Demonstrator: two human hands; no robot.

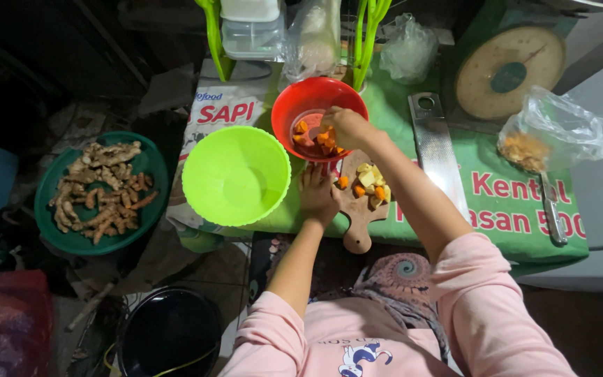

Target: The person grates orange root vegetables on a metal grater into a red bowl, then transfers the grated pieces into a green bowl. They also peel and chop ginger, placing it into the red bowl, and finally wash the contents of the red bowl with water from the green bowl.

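Green-covered table (525,230) with bowls, board

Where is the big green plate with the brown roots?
In the head view, the dark green plate of roots sits far left, low down, beside the light green bowl and away from both hands.

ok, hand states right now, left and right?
Left hand: open, flat on the cutting board.
Right hand: over the red bowl, grip cannot be told.

Two bowls — one red (319,105), one lime-green (236,174) — one green tray (148,164).
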